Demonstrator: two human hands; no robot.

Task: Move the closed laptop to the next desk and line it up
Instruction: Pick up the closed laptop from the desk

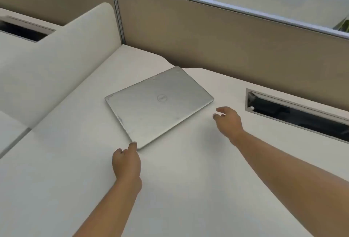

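Observation:
A closed silver laptop (158,106) lies flat on the white desk (188,189), turned at an angle to the desk's edges, its round logo facing up. My left hand (126,163) is at the laptop's near corner, fingertips touching that corner, fingers loosely curled and holding nothing. My right hand (229,121) hovers just right of the laptop's right edge, fingers apart and bent, a small gap between them and the laptop.
A cream rounded divider (62,63) separates this desk from the desk on the left (9,133). A tan partition wall (226,44) runs along the back. An open cable slot (294,114) sits at the right, another slot (22,31) at far left.

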